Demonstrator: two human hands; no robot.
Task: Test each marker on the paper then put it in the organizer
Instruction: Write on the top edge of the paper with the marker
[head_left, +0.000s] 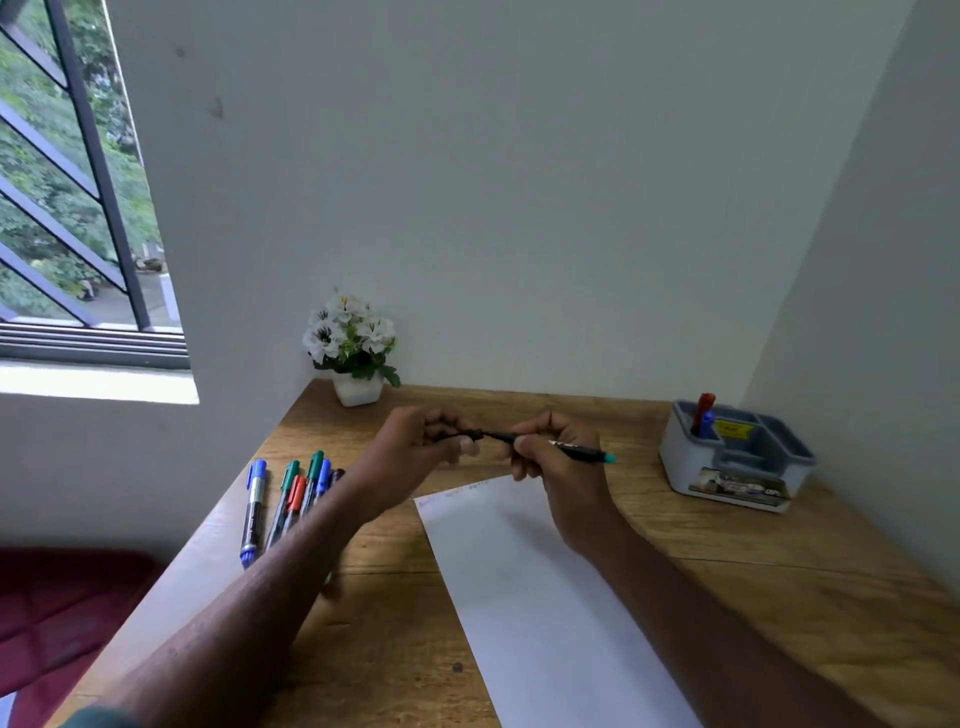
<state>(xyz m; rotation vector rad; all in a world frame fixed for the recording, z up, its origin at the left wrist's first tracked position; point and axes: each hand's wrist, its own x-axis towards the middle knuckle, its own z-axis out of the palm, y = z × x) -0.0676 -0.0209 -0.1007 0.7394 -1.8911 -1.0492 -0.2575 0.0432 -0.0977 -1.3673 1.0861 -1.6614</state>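
Above the far end of the white paper (540, 597) both hands hold one black marker (576, 451) with a teal end pointing right. My right hand (550, 467) grips its barrel. My left hand (431, 441) is closed on its left end, probably the cap; the tip is hidden. Faint colour marks sit at the paper's top edge. Several markers (291, 499) with blue, green and red caps lie in a row at the table's left. The grey organizer (737, 462) at the right holds a red marker and a blue marker upright in its back-left compartment.
A small white pot of white flowers (353, 353) stands in the table's back-left corner. Walls close in at the back and right. The wooden table (779, 597) drops off on the left, with a dark red cushion (62, 613) below and a barred window above.
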